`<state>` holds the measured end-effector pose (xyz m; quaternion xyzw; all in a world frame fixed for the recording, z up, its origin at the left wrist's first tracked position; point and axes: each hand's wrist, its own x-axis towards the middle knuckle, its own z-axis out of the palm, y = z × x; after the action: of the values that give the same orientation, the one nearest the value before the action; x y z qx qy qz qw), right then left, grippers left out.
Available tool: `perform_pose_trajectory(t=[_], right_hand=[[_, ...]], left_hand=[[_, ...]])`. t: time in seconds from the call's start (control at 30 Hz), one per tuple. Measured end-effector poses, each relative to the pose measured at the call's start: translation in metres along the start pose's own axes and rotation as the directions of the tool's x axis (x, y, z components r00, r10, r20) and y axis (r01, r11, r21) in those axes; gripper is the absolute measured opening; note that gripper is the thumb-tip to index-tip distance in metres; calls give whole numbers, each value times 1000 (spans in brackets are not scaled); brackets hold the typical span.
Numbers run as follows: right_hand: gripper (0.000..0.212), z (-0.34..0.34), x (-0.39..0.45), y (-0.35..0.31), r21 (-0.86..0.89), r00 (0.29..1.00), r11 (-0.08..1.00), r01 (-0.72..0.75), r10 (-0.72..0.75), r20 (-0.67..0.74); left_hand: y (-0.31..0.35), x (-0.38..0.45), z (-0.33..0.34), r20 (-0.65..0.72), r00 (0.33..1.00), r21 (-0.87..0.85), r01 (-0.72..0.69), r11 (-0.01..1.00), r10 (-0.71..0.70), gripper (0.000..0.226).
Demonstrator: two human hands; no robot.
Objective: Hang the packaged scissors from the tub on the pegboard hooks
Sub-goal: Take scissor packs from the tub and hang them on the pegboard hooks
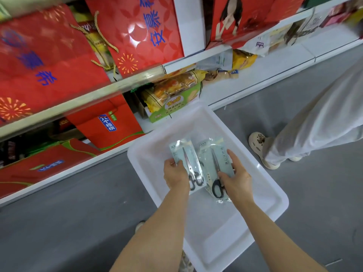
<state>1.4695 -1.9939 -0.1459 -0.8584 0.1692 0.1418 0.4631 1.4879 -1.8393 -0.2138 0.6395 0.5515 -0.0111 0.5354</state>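
Step in hand: pick-up from the tub. Both of my hands are down inside the white plastic tub, which sits on the grey floor beside the lower shelf. No pegboard or hook is in view, so I judge the hanging itself as not yet begun.

My left hand grips the left scissors pack by its lower edge, fingers curled round the side near the handles. My right hand grips the right scissors pack, thumb laid across its front and fingers wrapped behind. The two packs lie side by side, edges touching or overlapping; I cannot tell which. I see no further packs in the tub.

Condition of goods: each is a flat, clear, glossy sleeve over a pale printed card. The left pair has silver blades and slim dark-rimmed loops; the right has larger black handles. Blade tips point away from me, towards the header end.

Next move, in my judgement: lift both packs clear of the tub wall, turn to find the pegboard, and present each header hole squarely to a hook. The film looks slippery, and the hang holes are too blurred to locate from here.
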Motion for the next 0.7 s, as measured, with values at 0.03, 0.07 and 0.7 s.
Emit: perform_pose_trajectory(t=[0.03,0.07,0.7], right_hand=[[72,0,-2,-13,41,1000,999,23,-24,9],[72,0,-3,-26,78,999,996,51,-52,12],[73,30,-107,-395,617,746,568,545,-664,-47]], left_hand=[[9,-1,-9,-1,999,-50,-41,998,41,10],[19,-2,-18,6,996,-103,-91,990,92,9],[316,-69,-331,-432,570,-414,-814,408,699,46]])
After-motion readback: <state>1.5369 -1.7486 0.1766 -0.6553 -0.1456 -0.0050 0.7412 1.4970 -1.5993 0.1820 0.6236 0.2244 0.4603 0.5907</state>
